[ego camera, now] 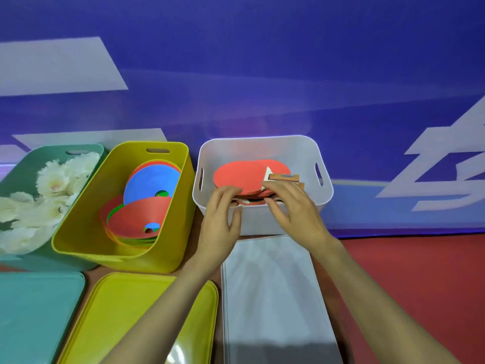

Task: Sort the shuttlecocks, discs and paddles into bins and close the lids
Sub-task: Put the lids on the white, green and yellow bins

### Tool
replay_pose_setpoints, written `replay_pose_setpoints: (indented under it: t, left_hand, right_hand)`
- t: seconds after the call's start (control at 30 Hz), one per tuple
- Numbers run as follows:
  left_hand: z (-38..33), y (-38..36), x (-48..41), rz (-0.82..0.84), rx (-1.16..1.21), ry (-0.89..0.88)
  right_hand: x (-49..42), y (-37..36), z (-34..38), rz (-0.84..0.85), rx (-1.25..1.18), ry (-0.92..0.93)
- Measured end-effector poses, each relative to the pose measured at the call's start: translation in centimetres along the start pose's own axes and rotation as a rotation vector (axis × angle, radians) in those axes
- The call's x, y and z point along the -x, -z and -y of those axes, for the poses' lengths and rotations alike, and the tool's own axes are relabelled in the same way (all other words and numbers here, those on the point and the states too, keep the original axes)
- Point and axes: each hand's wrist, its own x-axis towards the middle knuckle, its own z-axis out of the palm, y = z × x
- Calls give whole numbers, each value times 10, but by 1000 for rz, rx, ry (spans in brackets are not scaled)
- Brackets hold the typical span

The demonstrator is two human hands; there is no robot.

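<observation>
Three bins stand in a row against the blue wall. The green bin [15,174] at the left holds white shuttlecocks [52,179]. The yellow bin [168,232] in the middle holds several coloured discs [141,216]. The white bin [262,145] holds red paddles [241,177] stacked flat. My left hand [223,219] grips the near edge of the paddle stack over the bin's front rim. My right hand [294,208] reaches into the bin, its fingers curled over the paddles near a wooden handle [284,177].
Three lids lie in front of the bins: a green lid [36,316], a yellow lid [126,306] and a white lid [273,298]. My forearms cross over the yellow and white lids. Red floor [420,285] lies at the right.
</observation>
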Motion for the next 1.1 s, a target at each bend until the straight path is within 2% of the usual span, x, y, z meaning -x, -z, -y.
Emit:
replay_pose_setpoints:
  t: [0.1,0.17,0.23,0.33,0.43,0.5,0.53,0.6,0.77,0.9,1.0,1.1]
  left_hand:
    - [-1,-2,51,-21,5,74]
    - [11,-7,85,52,-22,157]
    - [35,-14,116,191,-121,290]
    - [59,-21,138,439,-356,520]
    - [62,-32,144,569,-569,473]
    - [67,-41,150,573,-608,472]
    - [70,-44,151,607,-622,548]
    - [76,-48,151,602,-669,637]
    - [74,-58,147,485,-718,657]
    - [67,-58,148,362,-654,648]
    - [58,-47,147,276,-432,665]
    - [48,-37,147,169,-27,816]
  right_hand:
    - [42,-5,8,-24,19,28]
    - [71,-13,11,11,12,12]
    - [99,-24,10,110,8,-42]
    - [134,-44,2,452,80,-262]
    - [161,-57,-3,817,195,-521]
    - [178,-64,-4,927,230,-561]
    - [186,-66,-5,963,245,-562]
    - [197,-68,-8,981,273,-553]
    - [204,-70,-13,927,254,-563]
    - [206,-72,-11,880,220,-589]
    - [206,-70,-10,811,164,-608]
    - [202,-69,-5,768,105,-649]
